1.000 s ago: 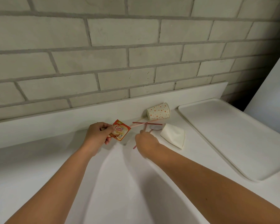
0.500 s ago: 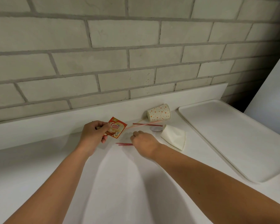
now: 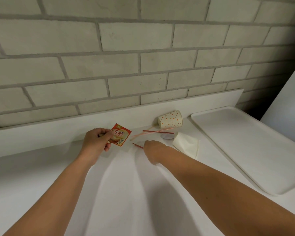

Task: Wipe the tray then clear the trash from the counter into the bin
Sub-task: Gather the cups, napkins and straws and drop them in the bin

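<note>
My left hand (image 3: 96,142) holds a red creamer sachet (image 3: 120,137) just above the white counter (image 3: 126,193). My right hand (image 3: 154,149) is closed on a thin red stir stick (image 3: 137,145), whose free end pokes out to the left. Two more stir sticks (image 3: 157,132) lie crossed behind it. A dotted paper cup (image 3: 170,119) lies on its side near the back ledge. A folded white cloth (image 3: 186,144) lies to the right of my right hand. The white tray (image 3: 245,145) sits flat at the right.
A small round lid (image 3: 167,136) lies between the sticks and the cloth. A white back ledge (image 3: 58,133) runs under the brick wall. A white panel (image 3: 289,99) rises at the far right. No bin is in view.
My right hand has picked one stir stick out of the pile and drawn it left and nearer; its free end swung around. My left hand kept the sachet, shifting slightly.
</note>
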The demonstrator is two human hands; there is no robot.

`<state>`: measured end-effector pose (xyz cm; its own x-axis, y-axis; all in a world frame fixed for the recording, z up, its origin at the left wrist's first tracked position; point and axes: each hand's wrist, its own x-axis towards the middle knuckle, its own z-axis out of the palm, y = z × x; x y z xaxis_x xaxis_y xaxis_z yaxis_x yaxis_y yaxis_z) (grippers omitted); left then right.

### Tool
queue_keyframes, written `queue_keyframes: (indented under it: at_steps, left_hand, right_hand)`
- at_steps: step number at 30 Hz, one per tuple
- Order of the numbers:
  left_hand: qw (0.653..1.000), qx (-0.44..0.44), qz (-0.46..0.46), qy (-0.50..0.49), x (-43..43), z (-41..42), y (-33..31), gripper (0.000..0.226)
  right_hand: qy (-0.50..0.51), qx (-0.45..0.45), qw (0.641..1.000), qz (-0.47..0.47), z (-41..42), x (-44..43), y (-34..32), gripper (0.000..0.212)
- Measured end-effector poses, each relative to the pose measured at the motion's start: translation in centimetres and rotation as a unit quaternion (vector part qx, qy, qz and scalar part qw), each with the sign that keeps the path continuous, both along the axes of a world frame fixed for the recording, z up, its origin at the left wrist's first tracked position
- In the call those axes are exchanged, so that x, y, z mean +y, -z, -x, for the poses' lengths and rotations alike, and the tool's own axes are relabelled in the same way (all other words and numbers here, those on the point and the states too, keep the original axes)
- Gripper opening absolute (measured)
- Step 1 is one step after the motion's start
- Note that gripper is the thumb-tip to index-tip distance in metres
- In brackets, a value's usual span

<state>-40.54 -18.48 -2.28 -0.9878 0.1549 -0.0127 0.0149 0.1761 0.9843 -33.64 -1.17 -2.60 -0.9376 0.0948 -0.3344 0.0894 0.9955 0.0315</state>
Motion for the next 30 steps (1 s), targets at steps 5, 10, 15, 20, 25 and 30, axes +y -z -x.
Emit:
queue_keyframes:
  at_steps: [5,10,15,20,25,30]
  left_hand:
    - [1.0,-0.005,-0.003,0.007,0.4,-0.3,-0.2,0.005]
    - [1.0,-0.003,0.009,0.017,1.3,-0.9,-0.4,0.007]
    - [0.998,0.005,0.007,0.057,2.8,-2.5,-0.6,0.005]
    - [0.995,0.003,-0.013,0.096,5.1,-4.8,-0.5,0.016]
    - [0.988,0.002,-0.018,0.154,8.4,-8.4,-1.1,0.015]
    - [0.97,-0.005,-0.017,0.241,12.4,-13.7,-1.8,0.011]
  right_hand:
    - [0.035,0.023,0.999,0.017,-0.7,-0.1,0.2,0.045]
    - [0.012,0.036,0.999,-0.02,-3.4,-0.5,0.4,0.051]
    - [0.076,0.023,0.994,0.074,-6.7,0.2,0.5,0.035]
    - [0.156,0.007,0.974,0.167,-10.3,2.8,-0.2,0.029]
    - [0.301,0.098,0.877,0.361,-15.4,5.6,-1.4,0.009]
    - [0.416,0.176,0.658,0.602,-21.3,7.4,-2.3,0.017]
